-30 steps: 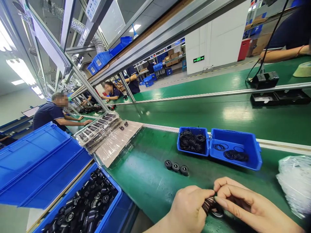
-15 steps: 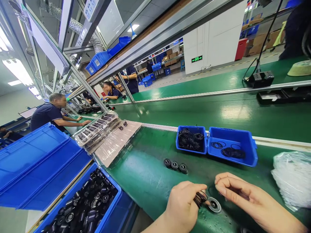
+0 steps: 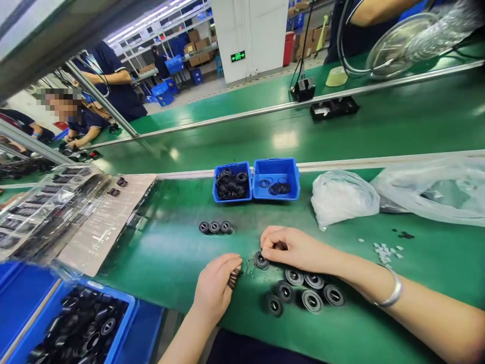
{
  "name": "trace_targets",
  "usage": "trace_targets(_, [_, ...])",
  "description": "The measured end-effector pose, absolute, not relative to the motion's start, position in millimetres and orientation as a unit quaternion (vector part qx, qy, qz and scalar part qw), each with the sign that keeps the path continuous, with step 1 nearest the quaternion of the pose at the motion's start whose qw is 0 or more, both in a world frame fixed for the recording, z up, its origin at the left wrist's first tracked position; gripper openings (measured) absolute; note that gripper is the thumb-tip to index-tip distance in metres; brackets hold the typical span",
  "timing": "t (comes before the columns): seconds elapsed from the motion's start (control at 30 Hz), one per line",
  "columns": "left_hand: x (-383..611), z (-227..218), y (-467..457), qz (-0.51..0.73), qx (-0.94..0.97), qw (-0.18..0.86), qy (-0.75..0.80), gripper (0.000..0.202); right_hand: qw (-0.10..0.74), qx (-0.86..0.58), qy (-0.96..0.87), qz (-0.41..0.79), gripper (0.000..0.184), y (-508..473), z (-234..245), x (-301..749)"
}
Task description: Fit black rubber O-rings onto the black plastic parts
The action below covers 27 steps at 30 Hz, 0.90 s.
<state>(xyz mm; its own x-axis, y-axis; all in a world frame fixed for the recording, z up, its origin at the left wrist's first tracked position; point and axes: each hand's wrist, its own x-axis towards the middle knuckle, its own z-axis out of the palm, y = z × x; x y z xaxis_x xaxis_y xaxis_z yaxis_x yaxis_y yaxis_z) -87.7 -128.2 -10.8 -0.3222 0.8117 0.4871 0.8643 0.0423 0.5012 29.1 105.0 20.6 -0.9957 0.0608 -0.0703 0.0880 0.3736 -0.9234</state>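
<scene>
A bundle of thin black rubber rings (image 3: pixel 234 277) is pinched between the thumb and fingers of my left hand (image 3: pixel 212 289), over the green bench. My right hand (image 3: pixel 291 246) has its fingers closed at the right edge of a round black part (image 3: pixel 260 260) with a metal centre; whether a ring is also between the fingertips is hidden. Several similar round parts (image 3: pixel 312 301) stand below my right wrist. Farther off, three more round parts (image 3: pixel 214 227) form a row.
Behind the row are a blue bin of black rings (image 3: pixel 231 188) and a blue bin with fewer rings (image 3: pixel 278 161). Bags of white pieces (image 3: pixel 343 197) lie at right, near loose white bits (image 3: pixel 384 253). A crate of black parts (image 3: pixel 131 308) and plastic trays (image 3: pixel 87 222) occupy the left.
The view has swung right and down. My right hand has come onto a round part. My left hand, still holding the rings, is now apart from the round parts.
</scene>
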Motion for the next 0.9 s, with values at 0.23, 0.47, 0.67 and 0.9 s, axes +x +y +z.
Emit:
trace_targets(0.23, [-78.8,-9.6,-121.1,-0.292,-0.699,0.111,-0.643,0.031,-0.006,0.065,0.841,-0.537,0.021,101.4,15.9,27.3])
trace_targets(0.47, [-73.6,-10.2,-123.7,-0.207,-0.754,0.102,-0.615,0.028,-0.013,0.076,0.832,-0.550,0.019,100.1,12.3,26.7])
trace_targets(0.67, [-72.0,-7.4,-121.0,-0.180,-0.756,0.117,-0.618,0.028,0.010,0.104,0.817,-0.567,0.016,98.4,8.6,26.6])
trace_targets(0.9, [-70.5,-6.0,-118.1,-0.191,-0.743,0.125,-0.629,0.030,0.058,0.138,0.769,-0.622,0.015,98.4,4.8,25.9])
